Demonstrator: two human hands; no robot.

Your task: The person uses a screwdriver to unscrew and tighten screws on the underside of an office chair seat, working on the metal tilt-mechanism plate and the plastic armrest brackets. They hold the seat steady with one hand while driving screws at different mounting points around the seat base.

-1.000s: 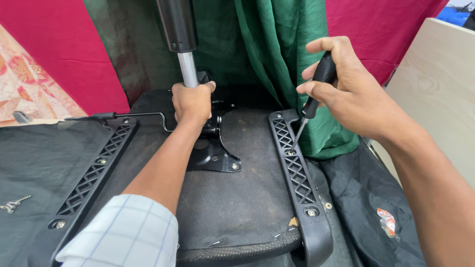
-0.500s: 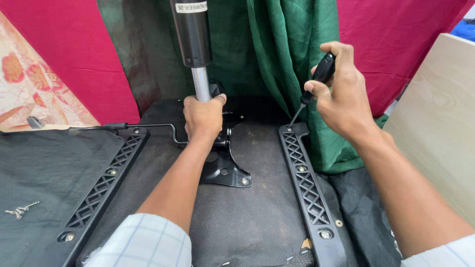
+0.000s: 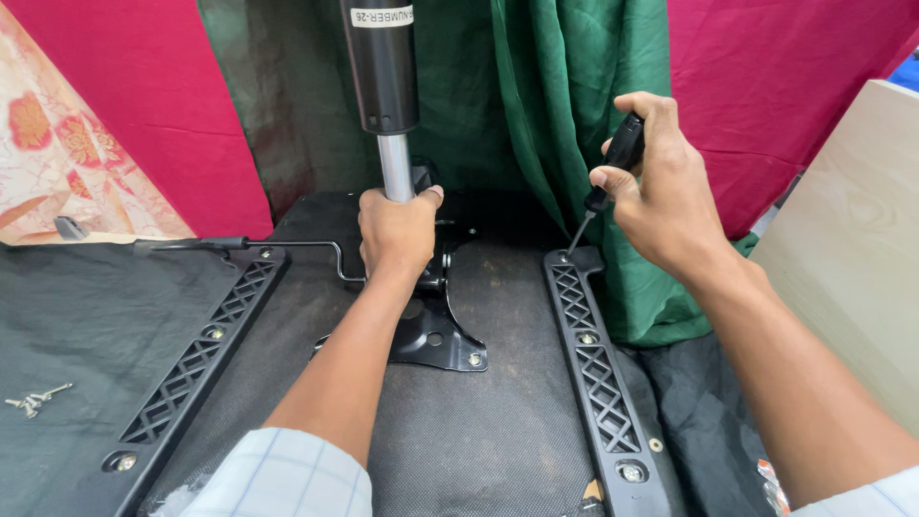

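An upturned chair seat lies in front of me, its dark underside up. A black metal mechanism plate sits at its middle, with a gas lift cylinder standing upright from it. My left hand is wrapped around the shiny lower rod of that cylinder. My right hand grips a black-handled screwdriver, its tip touching the far end of the right black armrest bracket. A matching bracket runs along the seat's left side.
A thin metal lever sticks out to the left from the mechanism. Loose screws lie on black cloth at the left. Green and red cloth hang behind. A pale wooden board stands at the right.
The view has drifted down and back, so the seat and brackets look larger. My right hand has lowered the screwdriver tip onto the far end of the right bracket. My left hand keeps its hold.
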